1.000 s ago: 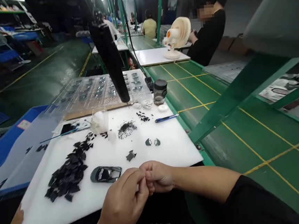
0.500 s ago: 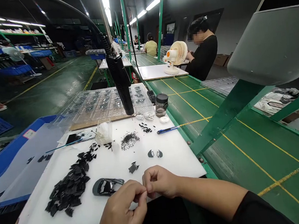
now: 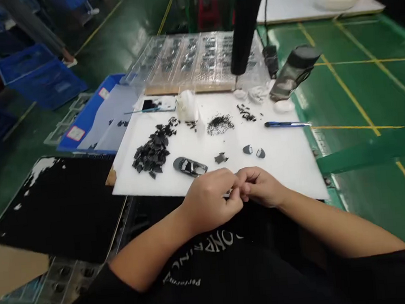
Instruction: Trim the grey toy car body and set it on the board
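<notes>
Our left hand (image 3: 214, 200) and right hand (image 3: 262, 187) meet in a tight pinch; we cannot tell whether this grip holds anything. Just beyond, leftward, the model car body (image 3: 190, 167) lies on the desk (image 3: 285, 168); we judge it light, stiff, smooth, best held by its sides. Black plastic pieces (image 3: 152, 151) lie farther left.

The view has tipped down — a black board (image 3: 61, 207) near nine o'clock and shirt lettering (image 3: 211, 248) at six now show more — and the left hand (image 3: 213, 199) seems, through blur, pressed closer to the right hand (image 3: 263, 187).
</notes>
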Motion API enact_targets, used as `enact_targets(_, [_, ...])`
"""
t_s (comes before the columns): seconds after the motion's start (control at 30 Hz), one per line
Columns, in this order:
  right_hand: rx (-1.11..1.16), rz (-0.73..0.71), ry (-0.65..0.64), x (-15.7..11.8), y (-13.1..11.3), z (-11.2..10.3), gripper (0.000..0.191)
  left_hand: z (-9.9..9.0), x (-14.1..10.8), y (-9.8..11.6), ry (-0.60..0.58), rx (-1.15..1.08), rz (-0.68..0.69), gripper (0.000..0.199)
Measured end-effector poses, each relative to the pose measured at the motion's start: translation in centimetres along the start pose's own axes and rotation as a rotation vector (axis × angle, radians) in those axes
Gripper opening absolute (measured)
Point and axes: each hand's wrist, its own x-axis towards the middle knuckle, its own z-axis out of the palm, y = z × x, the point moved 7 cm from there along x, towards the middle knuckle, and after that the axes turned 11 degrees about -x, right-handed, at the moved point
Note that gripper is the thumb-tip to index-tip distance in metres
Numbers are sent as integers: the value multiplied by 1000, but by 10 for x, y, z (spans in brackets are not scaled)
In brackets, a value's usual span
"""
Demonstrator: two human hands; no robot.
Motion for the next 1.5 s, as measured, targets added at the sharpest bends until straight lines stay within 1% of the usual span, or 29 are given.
enact_targets(0.13, [73,22,-3,1,4,5,38,-3,0,0,47,-100,8,12])
enact_targets(0.27, [70,-1,2,1,0,7,39,-5,-1,7,63,-104,59,11])
enact_targets(0.33, [71,-11,-3,1,0,6,36,-5,-2,8,59,-89,62,11])
enact_targets(0.57, [49,-19,-5,2,6,-2,29,-4,1,3,5,-77,-30,14])
enact_targets(0.77, [-81,-2,-24,1,9,-4,40,1,0,0,-39,-48,-127,16])
enact_targets(0.9, [-145,7,-28,5,16,-7,42,6,-1,-2,-68,9,-87,17])
enact_targets(1.07, [-189,49,-72,11,31,-5,46,11,-7,-4,-71,41,-30,15])
enact_targets(1.13, [-211,58,-77,13,33,-5,49,11,-9,-6,-68,31,-23,15])
enact_targets(1.2, [-236,62,-67,12,30,-5,49,8,-12,-8,-63,11,-27,17])
enact_targets(1.27, [-262,69,-53,8,24,-4,46,3,-16,-12,-56,-22,-52,18])
enact_targets(1.33, [-285,80,-43,2,16,-1,38,-4,-25,-18,-45,-61,-98,20])
enact_targets(1.43, [-303,94,-39,-5,6,3,26,-15,-47,-28,-20,-123,-165,21])
enact_targets(1.47, [-317,97,-33,-5,3,3,25,-18,-56,-33,-13,-145,-194,20])
enact_targets(1.5, [-383,99,-9,-4,1,1,25,-21,-65,-38,-6,-166,-233,19])
